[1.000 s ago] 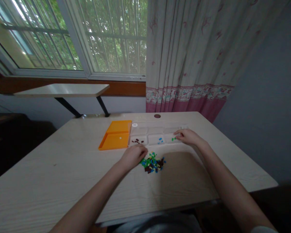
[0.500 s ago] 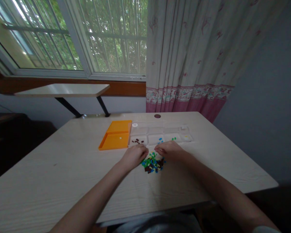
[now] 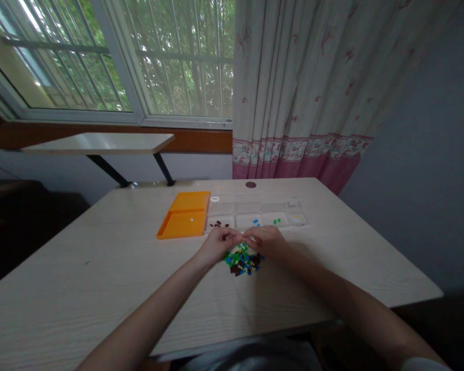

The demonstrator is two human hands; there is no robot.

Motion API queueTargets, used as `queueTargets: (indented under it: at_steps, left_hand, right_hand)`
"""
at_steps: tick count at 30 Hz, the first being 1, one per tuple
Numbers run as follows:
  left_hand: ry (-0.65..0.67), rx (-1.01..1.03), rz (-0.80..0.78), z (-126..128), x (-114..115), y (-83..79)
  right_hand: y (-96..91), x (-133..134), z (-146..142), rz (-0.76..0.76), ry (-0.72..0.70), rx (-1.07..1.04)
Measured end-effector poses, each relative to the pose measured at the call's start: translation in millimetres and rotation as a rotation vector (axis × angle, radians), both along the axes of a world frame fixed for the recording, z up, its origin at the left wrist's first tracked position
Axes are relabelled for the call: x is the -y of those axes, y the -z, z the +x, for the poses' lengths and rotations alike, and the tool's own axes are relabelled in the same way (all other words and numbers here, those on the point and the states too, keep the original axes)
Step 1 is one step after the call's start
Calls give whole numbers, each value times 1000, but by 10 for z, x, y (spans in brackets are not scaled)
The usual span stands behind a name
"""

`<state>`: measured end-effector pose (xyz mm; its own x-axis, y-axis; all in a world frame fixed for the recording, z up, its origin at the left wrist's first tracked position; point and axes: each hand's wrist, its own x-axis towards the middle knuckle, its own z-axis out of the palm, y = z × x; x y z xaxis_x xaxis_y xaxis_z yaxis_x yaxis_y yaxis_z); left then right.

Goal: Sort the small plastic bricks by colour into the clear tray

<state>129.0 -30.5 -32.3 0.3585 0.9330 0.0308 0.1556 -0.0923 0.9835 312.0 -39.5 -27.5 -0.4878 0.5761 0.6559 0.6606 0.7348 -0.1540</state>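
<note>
We find L hand [image 3: 216,246] and R hand [image 3: 266,241] tip to tip over the bricks [image 3: 244,262], fingers pinched together; what they grip, we cannot tell. Bricks lie just before the tray [image 3: 235,208], lid [image 3: 185,219] off beside it, so compartments are w/in reach.

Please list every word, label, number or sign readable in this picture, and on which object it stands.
None can be read. The orange lid, the clear sorting tray, the pile of small bricks and the table carry no letters or numbers; the curtain shows only a flower pattern.
</note>
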Motion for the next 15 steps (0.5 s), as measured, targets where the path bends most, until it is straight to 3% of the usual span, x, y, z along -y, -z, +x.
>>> queueTargets:
  at_steps: [7,11,15]
  left_hand:
    - [55,-40,9,-46,-11,-44]
    - [130,-326,256,-222,-42,-211]
    - [324,-592,460,-408,-74,-315]
  right_hand:
    - [-28,28,-17,22,-43,-24]
    - [-57,23,14,60,-29,-52]
    - [-113,-20,103,162,-17,-102]
